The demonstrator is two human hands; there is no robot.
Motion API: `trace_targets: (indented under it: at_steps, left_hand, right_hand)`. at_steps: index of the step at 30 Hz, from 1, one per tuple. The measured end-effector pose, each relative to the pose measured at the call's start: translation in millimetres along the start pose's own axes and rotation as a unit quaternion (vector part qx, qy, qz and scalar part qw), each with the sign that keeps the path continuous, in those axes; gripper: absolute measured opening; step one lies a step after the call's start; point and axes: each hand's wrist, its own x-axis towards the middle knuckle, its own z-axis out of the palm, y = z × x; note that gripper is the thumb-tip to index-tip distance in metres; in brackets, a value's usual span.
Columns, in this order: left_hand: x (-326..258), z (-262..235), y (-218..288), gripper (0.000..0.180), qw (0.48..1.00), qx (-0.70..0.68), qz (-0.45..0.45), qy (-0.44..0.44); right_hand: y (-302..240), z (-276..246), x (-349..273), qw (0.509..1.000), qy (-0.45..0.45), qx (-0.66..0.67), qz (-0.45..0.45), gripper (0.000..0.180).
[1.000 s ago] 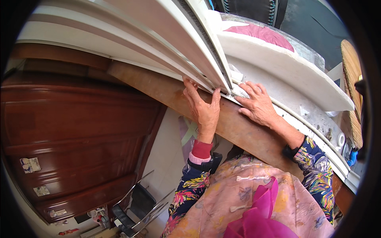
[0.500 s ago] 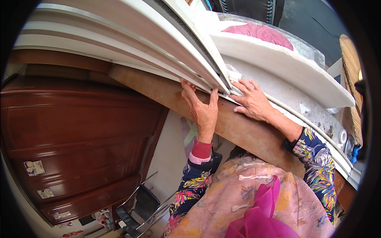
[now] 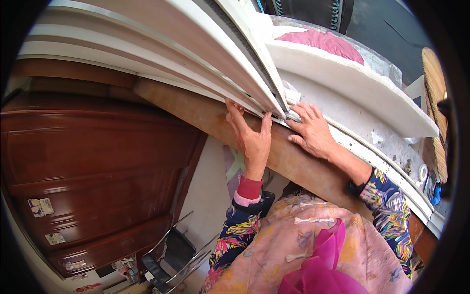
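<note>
A white sliding window panel (image 3: 210,54) slants down from the upper left, its lower corner meeting a white window track (image 3: 362,152). My left hand (image 3: 253,142) is below the panel's bottom edge, thumb and fingers spread, fingertips touching the frame. Some of its fingertips are hidden under the frame edge. Right of the panel's corner, my right hand (image 3: 313,133) lies palm down across the track, fingers stretched out. It holds nothing that I can see. Beneath both hands runs a brown window sill (image 3: 298,159).
Past the track is a grey outer ledge (image 3: 342,105) with a curved white slab (image 3: 352,78) and pink cloth (image 3: 320,44). A roll of tape (image 3: 423,171) lies at the right. On the left stand a dark red wooden cabinet (image 3: 93,157) and a black chair (image 3: 178,252).
My right hand has shifted slightly right along the track. My left hand stays at the panel's bottom edge, and the whole view has moved a little.
</note>
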Motion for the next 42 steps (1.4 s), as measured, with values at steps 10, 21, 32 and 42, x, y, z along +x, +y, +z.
trace_targets:
  at_steps: [10,21,32,42]
  left_hand:
    - [1,9,-7,0.098,1.000,-0.015,-0.004,0.001]
    - [6,16,0,0.096,0.999,-0.019,0.025,-0.006]
    - [5,25,-8,0.088,0.998,-0.046,0.037,-0.029]
    - [-2,26,-13,0.083,0.997,-0.052,0.056,-0.031]
  right_hand:
    - [-23,-11,-4,0.957,-0.057,0.213,0.188,0.048]
    - [-12,3,-4,0.961,-0.059,0.181,0.199,0.046]
    - [-5,1,-13,0.952,-0.057,0.196,0.227,0.042]
    - [29,25,-16,0.979,0.023,0.174,0.104,0.049]
